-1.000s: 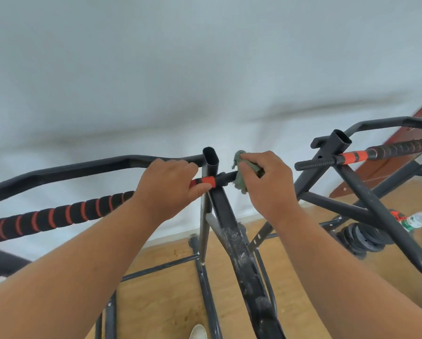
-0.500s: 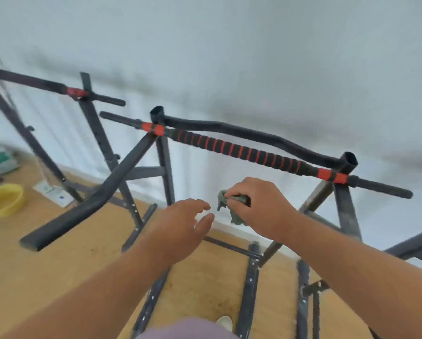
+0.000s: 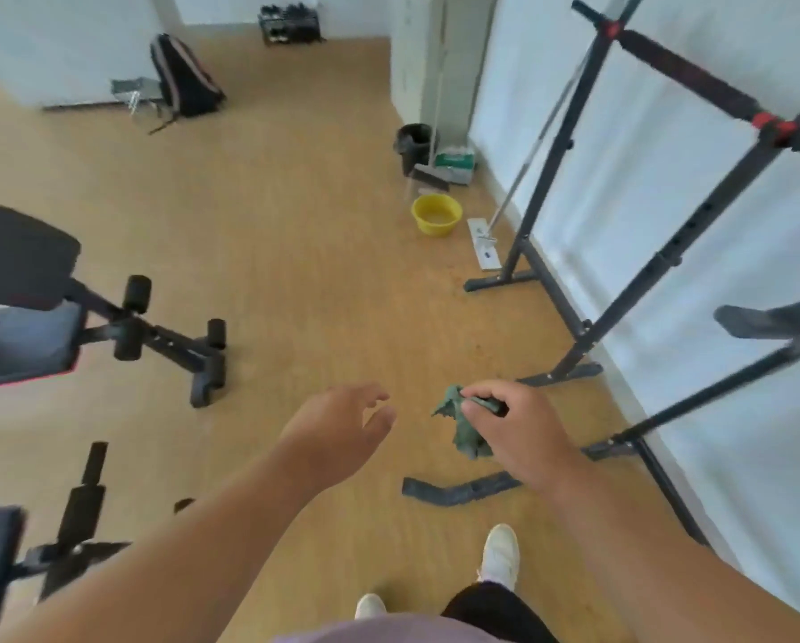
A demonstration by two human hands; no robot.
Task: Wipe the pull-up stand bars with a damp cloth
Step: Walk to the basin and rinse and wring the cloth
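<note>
**Cloth held clear of the stand, over the floor**

The right hand [image 3: 521, 438] pinches a crumpled green cloth [image 3: 464, 426] between curled fingers and thumb; most of the cloth hangs below and to the left of the grip, touching nothing else; the left hand [image 3: 338, 431] hovers just left of the cloth, apart from it, its fingers loosely spread and holding nothing; both forearms reach forward over the wooden floor [image 3: 296, 252].

The pull-up stand [image 3: 658, 262] stands to the right of the grip, along the white wall [image 3: 667, 187]; its dark uprights rise beyond and right of the cloth, and its top bar with red bands runs high above the grip; neither hand touches any bar; one foot of the stand lies on the floor just beyond the right hand, and a flat dark strip [image 3: 458, 489] lies on the floor just below the cloth.

Far beyond the grip a yellow basin [image 3: 436, 214] sits near the wall, with a flat mop [image 3: 484, 243] just to its right and a black bucket [image 3: 414, 143] farther off; well to the left of the left hand stands a weight bench [image 3: 27, 290]; a dark backpack [image 3: 182, 81] leans at the far wall; white shoes [image 3: 500, 556] show below the right forearm.
</note>
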